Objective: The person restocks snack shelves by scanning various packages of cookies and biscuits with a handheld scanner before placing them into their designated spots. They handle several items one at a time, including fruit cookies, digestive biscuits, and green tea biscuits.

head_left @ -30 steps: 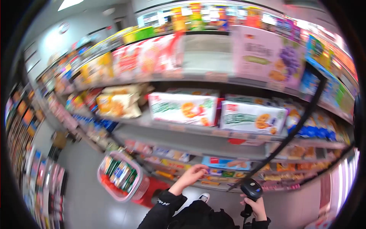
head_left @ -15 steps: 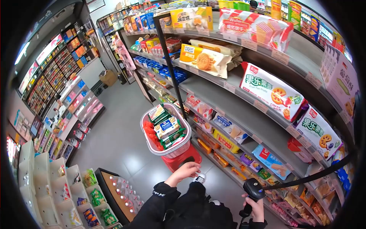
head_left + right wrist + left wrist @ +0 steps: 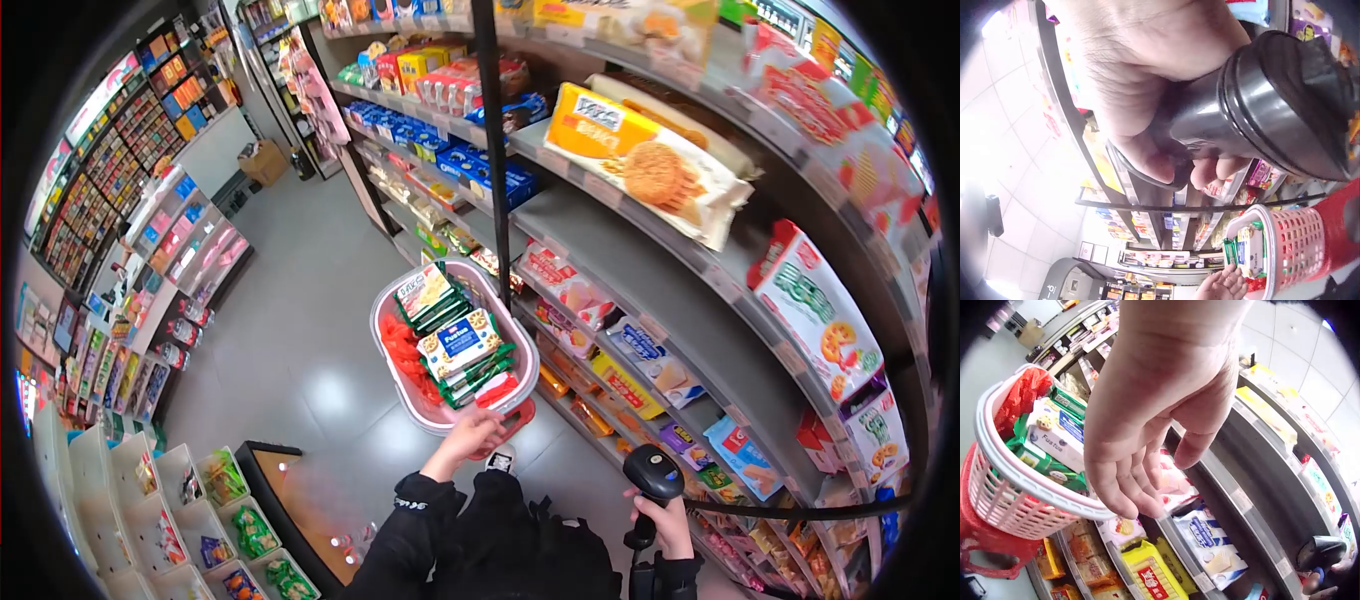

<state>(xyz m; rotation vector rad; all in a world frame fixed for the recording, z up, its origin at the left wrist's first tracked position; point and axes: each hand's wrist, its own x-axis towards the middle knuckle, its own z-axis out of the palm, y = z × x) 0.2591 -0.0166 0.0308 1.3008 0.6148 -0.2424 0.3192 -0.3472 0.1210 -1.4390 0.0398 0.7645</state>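
Note:
My left hand (image 3: 468,436) hangs with loosely bent fingers at the near rim of a pink and white shopping basket (image 3: 1016,497), holding nothing. Inside the basket lie a white-and-blue biscuit pack (image 3: 462,340), green-edged packs (image 3: 430,297) and a crumpled red bag (image 3: 405,352). In the left wrist view the fingers overlap the basket's rim. My right hand (image 3: 674,530) grips a black handheld barcode scanner (image 3: 652,474) by its handle; in the right wrist view the fingers (image 3: 1207,170) wrap round it.
A red stand (image 3: 994,544) is under the basket. Snack shelves (image 3: 640,270) rise on the right, with a black upright post (image 3: 492,130) close to the basket. Grey tiled floor (image 3: 300,330) stretches to the left, and white bins (image 3: 150,490) of snacks stand at lower left.
The head view has swung left and down from the shelves towards the basket. My left hand has come to the basket's near rim. The right hand still holds the scanner.

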